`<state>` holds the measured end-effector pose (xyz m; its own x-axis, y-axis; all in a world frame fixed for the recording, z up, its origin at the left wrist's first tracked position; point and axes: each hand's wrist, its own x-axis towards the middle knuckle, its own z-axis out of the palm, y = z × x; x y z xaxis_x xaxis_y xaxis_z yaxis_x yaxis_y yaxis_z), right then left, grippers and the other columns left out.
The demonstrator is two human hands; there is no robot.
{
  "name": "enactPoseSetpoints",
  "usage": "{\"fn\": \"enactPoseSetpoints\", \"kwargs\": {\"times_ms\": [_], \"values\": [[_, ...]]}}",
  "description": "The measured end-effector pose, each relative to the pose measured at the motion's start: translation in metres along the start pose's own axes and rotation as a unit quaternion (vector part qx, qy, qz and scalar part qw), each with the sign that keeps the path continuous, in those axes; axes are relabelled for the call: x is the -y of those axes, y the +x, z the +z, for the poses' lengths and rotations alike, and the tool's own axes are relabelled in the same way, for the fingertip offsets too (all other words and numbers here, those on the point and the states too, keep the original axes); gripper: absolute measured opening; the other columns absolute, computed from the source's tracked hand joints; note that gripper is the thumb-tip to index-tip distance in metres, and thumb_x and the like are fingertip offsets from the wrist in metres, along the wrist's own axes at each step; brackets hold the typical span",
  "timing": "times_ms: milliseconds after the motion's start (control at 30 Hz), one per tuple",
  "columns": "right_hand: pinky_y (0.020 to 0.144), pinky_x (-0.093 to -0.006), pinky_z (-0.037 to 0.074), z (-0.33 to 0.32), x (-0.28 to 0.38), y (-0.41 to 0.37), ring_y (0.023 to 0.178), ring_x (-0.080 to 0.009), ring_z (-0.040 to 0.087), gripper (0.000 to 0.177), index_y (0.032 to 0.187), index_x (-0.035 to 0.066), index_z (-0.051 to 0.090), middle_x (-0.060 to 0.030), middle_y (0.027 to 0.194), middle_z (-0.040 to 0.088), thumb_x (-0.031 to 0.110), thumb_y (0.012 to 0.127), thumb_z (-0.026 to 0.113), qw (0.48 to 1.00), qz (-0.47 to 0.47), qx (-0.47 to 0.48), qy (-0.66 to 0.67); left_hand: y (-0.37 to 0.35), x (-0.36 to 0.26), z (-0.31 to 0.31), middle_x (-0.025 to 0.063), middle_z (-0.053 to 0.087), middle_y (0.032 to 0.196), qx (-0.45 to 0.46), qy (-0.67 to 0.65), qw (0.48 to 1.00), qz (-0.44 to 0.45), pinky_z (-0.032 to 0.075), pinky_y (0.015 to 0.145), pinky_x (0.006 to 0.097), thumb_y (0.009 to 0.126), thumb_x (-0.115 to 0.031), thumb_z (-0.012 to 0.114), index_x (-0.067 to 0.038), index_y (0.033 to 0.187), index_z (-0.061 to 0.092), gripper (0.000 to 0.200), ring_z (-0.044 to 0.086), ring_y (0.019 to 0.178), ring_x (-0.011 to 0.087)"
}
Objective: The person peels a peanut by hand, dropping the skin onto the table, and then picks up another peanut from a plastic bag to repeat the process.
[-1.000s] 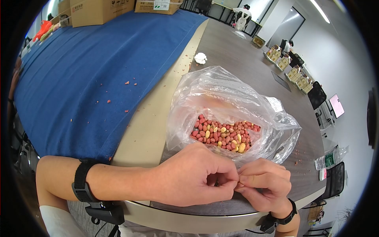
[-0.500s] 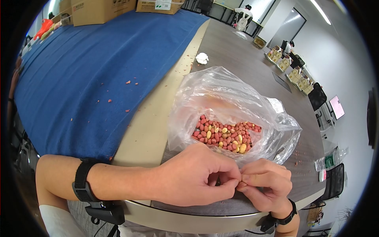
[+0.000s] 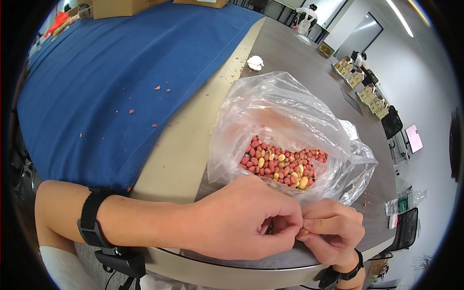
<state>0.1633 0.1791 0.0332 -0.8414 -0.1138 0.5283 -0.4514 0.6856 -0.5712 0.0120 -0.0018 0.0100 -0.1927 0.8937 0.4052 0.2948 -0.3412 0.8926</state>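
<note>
My left hand [image 3: 251, 217] and my right hand [image 3: 333, 231] meet at the fingertips over the table's near edge. Both are closed in a pinch; whatever sits between the tips is too small and covered to make out. Just beyond them lies a clear plastic bag [image 3: 285, 108], its mouth facing me. Inside are many shelled peanuts [image 3: 278, 166], mostly red-skinned, with several pale yellow ones [image 3: 303, 182] among them. Black straps circle both wrists.
A blue cloth [image 3: 111, 96] covers the left side, with reddish skin crumbs on it. A crumpled white tissue [image 3: 255, 63] lies behind the bag. Cardboard boxes [image 3: 116, 7] stand at the far left. A plastic bottle [image 3: 405, 203] is at the right edge, near a black chair [image 3: 405, 228].
Both hands keep their fingertip pinch, with small finger shifts. They appear slightly further right and lower in view, while the whole scene shifts a little as the camera moves.
</note>
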Motion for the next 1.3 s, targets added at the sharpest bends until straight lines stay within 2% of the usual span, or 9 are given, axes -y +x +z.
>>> {"fn": "enactPoseSetpoints", "kwargs": {"times_ms": [167, 233, 533, 733, 967, 1167, 1300], "values": [[0.062, -0.0291, 0.057, 0.0001, 0.0015, 0.0005, 0.072, -0.0215, 0.071, 0.028, 0.092, 0.003, 0.075, -0.0095, 0.085, 0.072, -0.003, 0.067, 0.086, 1.0, 0.002, -0.01, -0.018, 0.0005, -0.0002, 0.0016, 0.0008, 0.067, 0.067, -0.007, -0.042, 0.999, -0.003, 0.043, 0.047, 0.0231, 0.089, -0.007, 0.072, -0.003, 0.093, 0.072, 0.006, 0.056, 0.05, 0.0055], [0.061, -0.0286, 0.056, 0.0, 0.0022, 0.0028, 0.071, -0.0209, 0.071, 0.027, 0.091, 0.003, 0.075, -0.0087, 0.085, 0.072, -0.002, 0.067, 0.086, 1.0, -0.008, -0.01, -0.015, -0.0005, -0.0046, 0.0006, 0.0007, 0.067, 0.066, 0.008, -0.055, 0.998, -0.031, 0.042, 0.046, 0.0228, 0.089, -0.005, 0.072, -0.002, 0.091, 0.073, 0.004, 0.055, 0.05, 0.0048], [0.059, -0.0275, 0.054, 0.0043, 0.0008, 0.0018, 0.067, -0.0182, 0.069, 0.024, 0.087, 0.005, 0.076, -0.007, 0.083, 0.071, 0.0, 0.066, 0.087, 1.0, 0.0, -0.005, -0.027, -0.0002, 0.0039, 0.0007, 0.0011, 0.067, 0.065, -0.001, -0.001, 1.0, 0.029, 0.042, 0.046, 0.0234, 0.088, -0.006, 0.074, -0.002, 0.088, 0.073, 0.004, 0.055, 0.049, 0.0063], [0.058, -0.0272, 0.054, 0.0035, 0.0013, 0.0035, 0.066, -0.0176, 0.068, 0.02, 0.084, 0.005, 0.075, -0.0062, 0.078, 0.07, 0.002, 0.067, 0.086, 1.0, -0.01, -0.01, -0.026, 0.0004, -0.0027, -0.0009, 0.0012, 0.067, 0.065, 0.014, -0.017, 1.0, -0.02, 0.043, 0.046, 0.0235, 0.087, -0.004, 0.074, -0.002, 0.089, 0.073, 0.003, 0.056, 0.05, 0.0055], [0.057, -0.0267, 0.053, 0.0037, 0.0008, 0.0032, 0.066, -0.0175, 0.068, 0.019, 0.083, 0.005, 0.075, -0.0058, 0.078, 0.07, 0.001, 0.068, 0.085, 0.999, -0.019, -0.006, -0.033, 0.0009, -0.0014, -0.0021, 0.0005, 0.067, 0.065, 0.014, 0.018, 1.0, 0.0, 0.042, 0.046, 0.0226, 0.087, -0.005, 0.075, -0.003, 0.089, 0.074, 0.003, 0.055, 0.049, 0.0046], [0.057, -0.0263, 0.053, 0.0041, 0.0024, 0.0029, 0.066, -0.0174, 0.068, 0.02, 0.084, 0.005, 0.075, -0.006, 0.079, 0.07, 0.0, 0.068, 0.085, 0.999, -0.01, -0.013, -0.028, 0.0002, -0.0043, 0.0002, 0.0013, 0.067, 0.066, 0.012, -0.022, 0.999, -0.025, 0.042, 0.046, 0.0228, 0.087, -0.004, 0.074, -0.002, 0.091, 0.074, 0.004, 0.056, 0.05, 0.0047], [0.057, -0.0261, 0.054, 0.0037, 0.0024, 0.0022, 0.065, -0.017, 0.069, 0.021, 0.085, 0.005, 0.076, -0.006, 0.079, 0.071, -0.001, 0.067, 0.085, 0.999, -0.007, -0.016, -0.03, -0.0001, -0.0014, 0.0001, 0.0014, 0.068, 0.066, 0.004, -0.004, 1.0, 0.0, 0.043, 0.046, 0.0228, 0.087, -0.004, 0.074, -0.002, 0.091, 0.074, 0.005, 0.056, 0.05, 0.005]]}}
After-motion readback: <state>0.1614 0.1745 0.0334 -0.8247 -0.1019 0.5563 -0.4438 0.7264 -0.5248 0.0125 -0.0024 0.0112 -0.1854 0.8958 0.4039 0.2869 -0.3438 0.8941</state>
